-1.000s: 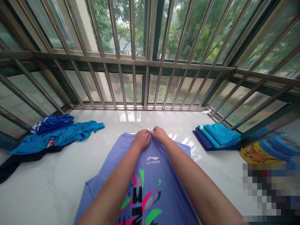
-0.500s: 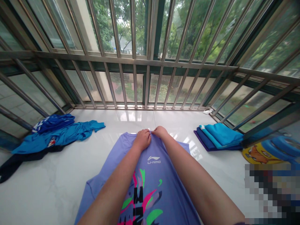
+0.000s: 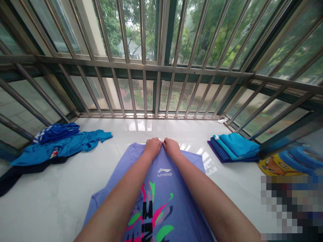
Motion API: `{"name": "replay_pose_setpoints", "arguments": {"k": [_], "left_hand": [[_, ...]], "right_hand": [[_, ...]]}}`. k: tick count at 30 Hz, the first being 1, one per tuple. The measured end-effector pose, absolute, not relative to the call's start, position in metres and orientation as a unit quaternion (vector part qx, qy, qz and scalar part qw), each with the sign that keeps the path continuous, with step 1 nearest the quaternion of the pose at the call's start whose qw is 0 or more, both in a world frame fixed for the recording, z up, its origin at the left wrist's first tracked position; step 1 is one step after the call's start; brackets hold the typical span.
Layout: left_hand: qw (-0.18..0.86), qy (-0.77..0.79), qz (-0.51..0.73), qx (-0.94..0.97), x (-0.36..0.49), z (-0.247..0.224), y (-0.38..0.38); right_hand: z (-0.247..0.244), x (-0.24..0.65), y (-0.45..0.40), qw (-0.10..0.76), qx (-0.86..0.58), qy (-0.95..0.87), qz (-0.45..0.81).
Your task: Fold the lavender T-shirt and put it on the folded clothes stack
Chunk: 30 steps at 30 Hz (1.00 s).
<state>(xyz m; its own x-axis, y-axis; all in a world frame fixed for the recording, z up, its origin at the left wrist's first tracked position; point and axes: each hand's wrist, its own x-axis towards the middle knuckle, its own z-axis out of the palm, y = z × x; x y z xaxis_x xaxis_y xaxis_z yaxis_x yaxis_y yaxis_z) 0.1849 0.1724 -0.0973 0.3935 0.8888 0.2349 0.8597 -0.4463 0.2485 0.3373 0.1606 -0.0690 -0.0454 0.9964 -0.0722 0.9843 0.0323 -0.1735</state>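
Observation:
A lavender T-shirt (image 3: 165, 188) with a white LI-NING logo and a bright pink, green and black print lies spread on the white tiled surface. At its far collar edge, my left hand (image 3: 152, 148) is closed on the fabric. Beside it, nearly touching, my right hand (image 3: 172, 147) pinches the same edge with curled fingers. The fingertips of both hands meet around the middle of the neckline and are partly hidden. My forearms cover parts of the shirt's sides, and its lower end runs out of view.
Rumpled blue clothes (image 3: 75, 148) lie at the left, over a dark garment (image 3: 32, 169). Folded blue and navy clothes (image 3: 237, 146) are stacked at the right, near a yellow and blue container (image 3: 282, 161). Metal window bars (image 3: 143, 90) close off the far side.
My right hand has curled in further at the collar and sits closer to my left hand. The left hand has shifted slightly. The shirt lies almost as before.

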Motion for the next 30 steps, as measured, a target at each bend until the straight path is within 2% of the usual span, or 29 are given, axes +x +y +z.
{"name": "replay_pose_setpoints", "arguments": {"k": [13,22,30], "left_hand": [[0.018,0.471,0.132,0.872,0.186,-0.092,0.194],[-0.022,0.393,0.116,0.912,0.183,-0.088,0.204],[-0.057,0.358,0.099,0.927,0.175,-0.092,0.209]], "right_hand": [[-0.064,0.348,0.142,0.002,-0.639,-0.768,0.036],[-0.045,0.388,0.098,-0.028,-0.617,-0.786,0.024],[-0.034,0.445,0.047,-0.067,-0.656,-0.752,0.015]]}}
